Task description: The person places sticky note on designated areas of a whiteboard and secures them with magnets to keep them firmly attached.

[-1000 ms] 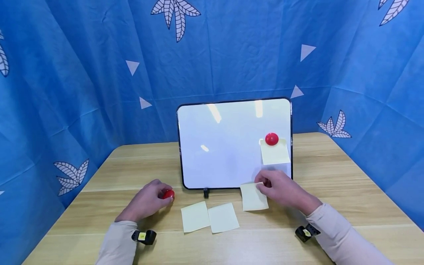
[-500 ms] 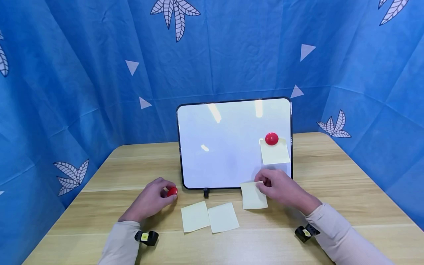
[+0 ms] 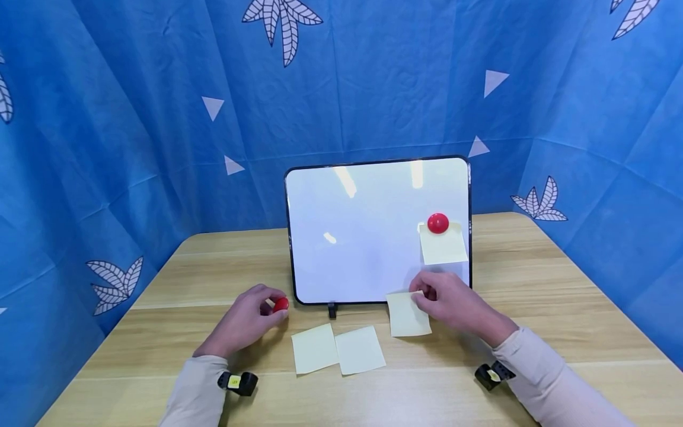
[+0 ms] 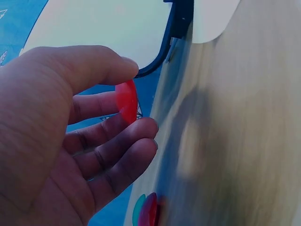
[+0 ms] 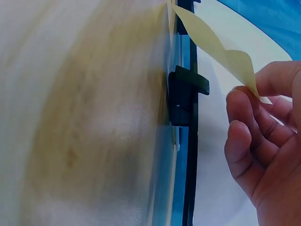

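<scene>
My left hand [image 3: 246,320] pinches a red round magnet [image 3: 280,304] just left of the whiteboard's lower corner. In the left wrist view the magnet [image 4: 126,101] shows edge-on between thumb and fingers. At the board's lower edge, my right hand [image 3: 453,303] grips the top right corner of a pale yellow sticky note [image 3: 408,315]. That note [image 5: 221,44] bends and curls in the right wrist view. On the right of the whiteboard [image 3: 368,237], another red magnet [image 3: 438,223] sits over the top of a second note [image 3: 444,246].
Two more sticky notes [image 3: 315,349] [image 3: 360,350] lie side by side on the wooden table [image 3: 427,391]. A black foot [image 3: 332,311] supports the board. Green and red magnets [image 4: 148,209] show low in the left wrist view. Blue curtain [image 3: 160,118] surrounds the table.
My left hand has moved a little to the right with the magnet, towards the board. The right hand stays almost in place, and its note has shifted up slightly.
</scene>
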Demonstrator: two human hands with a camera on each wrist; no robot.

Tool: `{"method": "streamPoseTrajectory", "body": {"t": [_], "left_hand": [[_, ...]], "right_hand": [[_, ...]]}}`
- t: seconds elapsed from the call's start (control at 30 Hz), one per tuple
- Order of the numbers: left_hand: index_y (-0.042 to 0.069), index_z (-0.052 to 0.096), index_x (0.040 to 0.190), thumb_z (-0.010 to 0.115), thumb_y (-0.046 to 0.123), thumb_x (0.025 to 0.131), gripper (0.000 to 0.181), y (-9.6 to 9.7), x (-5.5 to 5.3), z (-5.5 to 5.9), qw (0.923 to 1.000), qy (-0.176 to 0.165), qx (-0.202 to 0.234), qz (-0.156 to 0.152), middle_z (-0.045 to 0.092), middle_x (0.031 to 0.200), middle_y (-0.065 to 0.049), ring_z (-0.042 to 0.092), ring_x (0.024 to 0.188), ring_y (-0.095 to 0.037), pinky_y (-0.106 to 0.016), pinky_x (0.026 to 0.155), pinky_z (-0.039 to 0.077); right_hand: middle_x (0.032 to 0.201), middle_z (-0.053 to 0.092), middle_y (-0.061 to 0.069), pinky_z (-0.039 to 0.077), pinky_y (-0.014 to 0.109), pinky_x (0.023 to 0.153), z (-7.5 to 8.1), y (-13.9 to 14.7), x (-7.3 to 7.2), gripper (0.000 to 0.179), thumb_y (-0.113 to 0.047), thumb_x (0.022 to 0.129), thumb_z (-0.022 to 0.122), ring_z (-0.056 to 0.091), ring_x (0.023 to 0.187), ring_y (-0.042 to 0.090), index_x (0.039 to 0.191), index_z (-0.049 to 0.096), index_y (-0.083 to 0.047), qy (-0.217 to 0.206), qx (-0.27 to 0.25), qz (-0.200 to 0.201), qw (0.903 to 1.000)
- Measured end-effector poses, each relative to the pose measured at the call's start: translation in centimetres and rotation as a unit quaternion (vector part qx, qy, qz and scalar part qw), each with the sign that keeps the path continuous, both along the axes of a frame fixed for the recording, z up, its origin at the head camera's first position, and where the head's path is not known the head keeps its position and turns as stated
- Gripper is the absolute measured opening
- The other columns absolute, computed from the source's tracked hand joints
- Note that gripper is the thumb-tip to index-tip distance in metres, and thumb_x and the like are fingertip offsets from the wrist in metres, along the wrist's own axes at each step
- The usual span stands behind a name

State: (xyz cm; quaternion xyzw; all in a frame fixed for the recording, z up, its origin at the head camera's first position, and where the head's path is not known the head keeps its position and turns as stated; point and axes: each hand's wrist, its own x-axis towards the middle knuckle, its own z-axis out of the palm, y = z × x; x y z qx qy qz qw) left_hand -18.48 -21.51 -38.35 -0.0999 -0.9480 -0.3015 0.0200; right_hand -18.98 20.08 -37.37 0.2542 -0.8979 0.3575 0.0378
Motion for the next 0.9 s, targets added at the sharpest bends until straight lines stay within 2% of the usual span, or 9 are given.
{"method": "streamPoseTrajectory", "body": {"t": [0.13,0.3,0.5,0.7,0.9], "left_hand": [[0.017,0.07,0.118,0.08,0.024,0.087,0.034,0.2,0.1,0.1,1.0,-0.003,0.006,0.006,0.061,0.108,0.002,0.06,0.089,-0.017,-0.029,0.073,0.054],[0.018,0.07,0.115,0.079,0.024,0.087,0.03,0.5,0.2,0.2,0.9998,0.002,0.016,-0.006,0.061,0.106,0.004,0.06,0.087,-0.016,-0.029,0.072,0.054],[0.019,0.071,0.111,0.078,0.023,0.089,0.023,1.0,0.2,0.3,0.9992,0.022,0.025,-0.022,0.062,0.104,0.005,0.06,0.085,-0.014,-0.029,0.072,0.053],[0.019,0.071,0.111,0.078,0.027,0.089,0.025,1.6,0.3,0.4,0.998,0.046,0.031,-0.032,0.061,0.101,0.006,0.059,0.084,-0.012,-0.03,0.072,0.052],[0.021,0.071,0.11,0.079,0.026,0.088,0.024,2.1,0.3,0.3,0.997,0.064,0.029,-0.033,0.06,0.097,0.007,0.058,0.082,-0.012,-0.029,0.071,0.052]], "right_hand": [[0.078,0.057,-0.007,0.05,0.026,0.059,0.0,0.0,0.0,0.005,-0.016,0.095,0.067,0.055,0.072,0.015,0.096,0.066,-0.011,0.009,-0.003,0.001,1.0],[0.078,0.057,-0.007,0.05,0.026,0.059,0.2,-0.1,0.1,0.005,-0.015,0.096,0.066,0.056,0.071,0.015,0.095,0.067,-0.011,0.022,-0.011,0.001,0.9997],[0.078,0.058,-0.008,0.05,0.026,0.06,0.5,-0.2,0.4,0.002,-0.012,0.096,0.065,0.056,0.071,0.015,0.095,0.068,-0.013,0.042,-0.025,-0.008,0.9988],[0.077,0.058,-0.008,0.05,0.026,0.058,0.5,-0.3,0.4,0.01,-0.007,0.093,0.068,0.056,0.069,0.014,0.093,0.067,-0.017,0.047,-0.043,-0.01,0.9979],[0.076,0.058,-0.008,0.049,0.026,0.056,0.4,-0.3,0.3,0.01,-0.007,0.093,0.068,0.056,0.068,0.014,0.092,0.068,-0.017,0.053,-0.055,-0.008,0.997]]}}
